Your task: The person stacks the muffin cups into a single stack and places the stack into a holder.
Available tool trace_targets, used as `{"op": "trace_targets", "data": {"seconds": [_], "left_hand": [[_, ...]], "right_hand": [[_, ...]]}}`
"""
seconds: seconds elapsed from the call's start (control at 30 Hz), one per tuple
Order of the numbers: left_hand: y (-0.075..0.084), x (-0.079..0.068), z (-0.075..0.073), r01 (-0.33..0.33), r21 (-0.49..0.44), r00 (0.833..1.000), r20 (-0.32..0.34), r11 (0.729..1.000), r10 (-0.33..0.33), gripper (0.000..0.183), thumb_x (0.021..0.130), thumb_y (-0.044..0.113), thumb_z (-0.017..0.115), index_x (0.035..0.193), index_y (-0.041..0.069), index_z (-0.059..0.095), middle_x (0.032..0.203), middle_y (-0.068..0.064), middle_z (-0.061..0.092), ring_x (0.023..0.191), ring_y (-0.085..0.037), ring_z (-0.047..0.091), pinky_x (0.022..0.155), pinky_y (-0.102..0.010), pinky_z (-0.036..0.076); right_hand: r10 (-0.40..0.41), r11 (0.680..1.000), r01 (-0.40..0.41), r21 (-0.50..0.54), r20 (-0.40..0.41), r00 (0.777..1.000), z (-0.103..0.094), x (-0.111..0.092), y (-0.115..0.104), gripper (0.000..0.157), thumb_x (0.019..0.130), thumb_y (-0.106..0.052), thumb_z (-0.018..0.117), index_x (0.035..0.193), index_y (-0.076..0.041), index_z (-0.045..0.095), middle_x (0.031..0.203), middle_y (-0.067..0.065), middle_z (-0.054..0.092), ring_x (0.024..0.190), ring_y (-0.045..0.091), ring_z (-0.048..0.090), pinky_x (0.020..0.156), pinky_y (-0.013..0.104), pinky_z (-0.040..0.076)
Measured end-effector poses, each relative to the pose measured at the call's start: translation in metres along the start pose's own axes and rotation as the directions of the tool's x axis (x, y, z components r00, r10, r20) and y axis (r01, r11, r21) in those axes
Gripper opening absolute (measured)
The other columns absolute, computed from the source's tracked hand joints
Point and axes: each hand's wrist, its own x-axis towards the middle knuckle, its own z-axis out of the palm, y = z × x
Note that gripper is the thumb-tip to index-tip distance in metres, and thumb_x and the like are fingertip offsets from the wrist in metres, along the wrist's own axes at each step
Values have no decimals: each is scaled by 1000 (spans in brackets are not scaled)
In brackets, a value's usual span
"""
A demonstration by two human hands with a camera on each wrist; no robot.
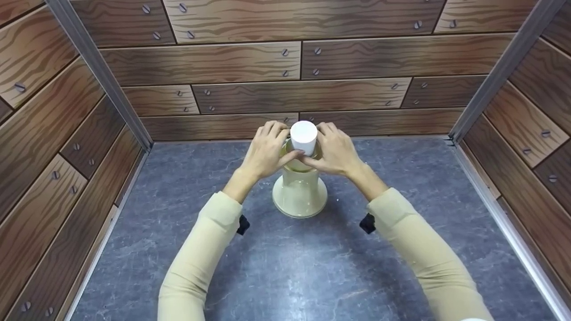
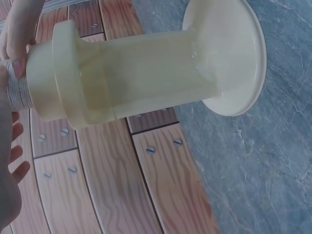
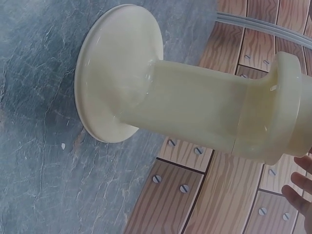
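A cream stand (image 1: 299, 198) with a wide round foot, a column and a thick collar stands upright on the floor. At its top is a white cylinder (image 1: 304, 132) with a flat round end; its side looks ribbed in the left wrist view. My left hand (image 1: 264, 151) and right hand (image 1: 335, 151) grip this cylinder from either side, thumbs meeting at its near face. Fingertips behind it are partly hidden. In the right wrist view, fingers of the right hand (image 3: 302, 184) show beside the collar, while the cylinder is out of frame.
Blue-grey marbled floor (image 1: 285, 263) surrounds the stand. A wood-patterned back wall (image 1: 294, 98) rises close behind it, with side walls left and right. Metal strips (image 1: 513, 232) edge the corners. Small black devices (image 1: 367, 223) hang under both wrists.
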Motion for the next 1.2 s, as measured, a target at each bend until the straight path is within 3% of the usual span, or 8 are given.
{"op": "trace_targets", "data": {"seconds": [0.3,0.77,1.2], "left_hand": [[-2,-1,2,6,0,1000,21,1000,-6,61,100,58,62,130,5,65,133,-11,62,132,-31,53,107,-48,48],[-4,-5,6,26,-3,997,68,1000,-26,55,103,54,59,124,5,68,135,-13,61,133,-32,53,110,-50,48],[-6,-6,8,21,4,994,109,1000,-21,58,104,55,56,130,3,66,137,-14,62,135,-33,53,112,-50,47]], "right_hand": [[-9,1000,9,26,23,1000,-1,1,3,79,86,-64,70,136,-3,64,128,17,62,120,37,61,98,53,57],[25,999,-27,44,30,999,2,-2,4,76,89,-68,67,130,-3,67,126,15,64,116,34,61,93,51,57],[19,998,-21,55,27,999,-1,-4,5,72,90,-67,67,122,-3,70,124,14,66,112,34,62,89,50,57]]}}
